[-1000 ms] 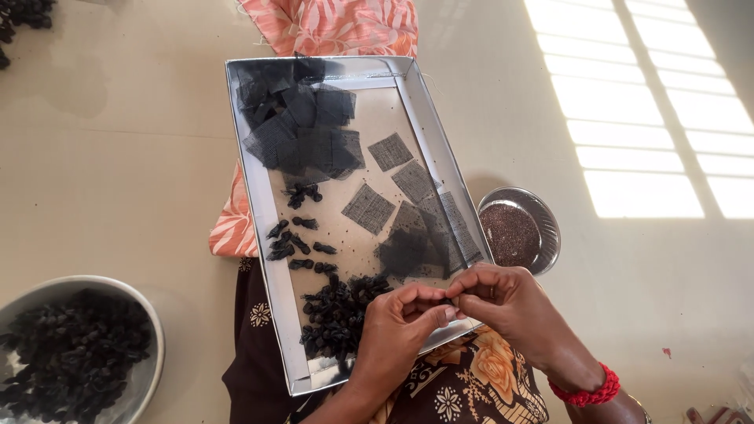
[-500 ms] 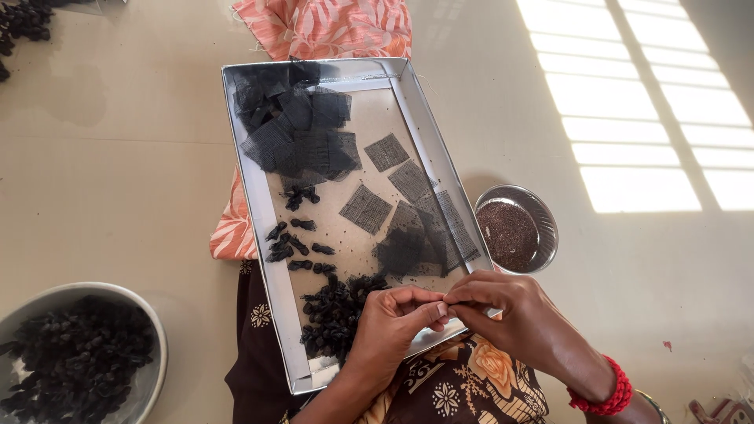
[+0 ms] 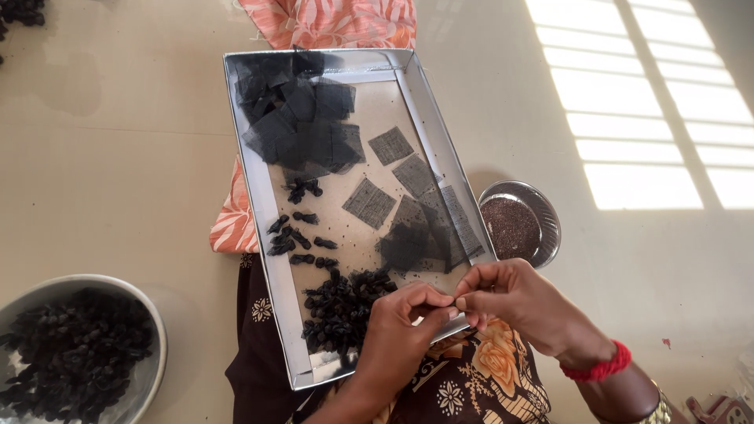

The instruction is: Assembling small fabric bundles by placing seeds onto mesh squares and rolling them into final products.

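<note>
A rectangular metal tray (image 3: 255,180) rests on my lap. It holds a heap of black net squares (image 3: 302,118) at the far end, a few single grey net squares (image 3: 369,202) in the middle, and a cluster of small black tied bundles (image 3: 338,306) at the near end. My left hand (image 3: 397,338) and my right hand (image 3: 522,306) meet over the tray's near right corner. Their fingertips pinch one small piece (image 3: 454,302) between them, mostly hidden by the fingers. A red band circles my right wrist.
A small round steel bowl of dark seeds (image 3: 518,224) stands on the floor right of the tray. A larger bowl of black bundles (image 3: 71,353) sits at the lower left. Orange patterned cloth (image 3: 330,20) lies beyond the tray, and sunlight stripes fall at the right.
Both hands stay pinched together at the tray's near edge; the fingertips have drawn closer and shifted slightly right. Nothing in the tray has moved.
</note>
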